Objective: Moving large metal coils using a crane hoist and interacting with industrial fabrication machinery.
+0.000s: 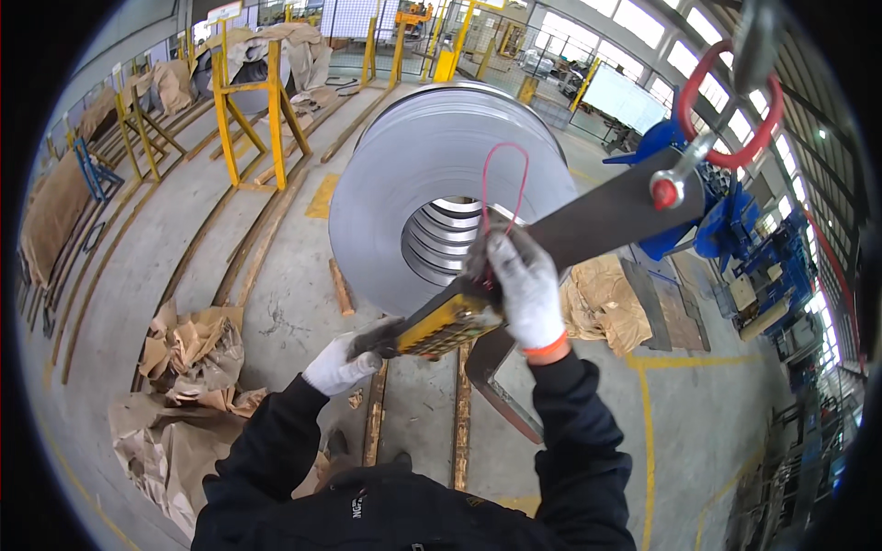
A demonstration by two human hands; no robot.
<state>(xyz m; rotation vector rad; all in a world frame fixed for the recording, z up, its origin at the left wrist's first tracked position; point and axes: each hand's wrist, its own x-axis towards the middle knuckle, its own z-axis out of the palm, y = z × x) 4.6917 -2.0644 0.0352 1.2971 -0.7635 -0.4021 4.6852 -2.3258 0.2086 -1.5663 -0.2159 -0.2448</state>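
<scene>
A yellow and black crane remote control (pixel 450 323) with rows of buttons is held slantwise between my two gloved hands. My left hand (pixel 340 365) is closed around its lower left end. My right hand (pixel 528 285) grips the upper right end, where a thin red cord loop (pixel 525 174) sticks up. Beyond the remote stands a row of big grey steel coils (pixel 372 207), their round openings lined up. A dark steel C-shaped lifting hook (pixel 616 207) hangs at the right, partly hidden behind my right hand and the remote. Its shackle (pixel 678 179) joins a red lifting ring (pixel 774 106).
Crumpled brown paper (pixel 179 441) lies left of my feet, and more paper (pixel 604 303) lies right of the coils. Wooden rails (pixel 462 418) run along the floor. A yellow steel frame (pixel 276 110) stands at far left, blue machinery (pixel 726 216) at right.
</scene>
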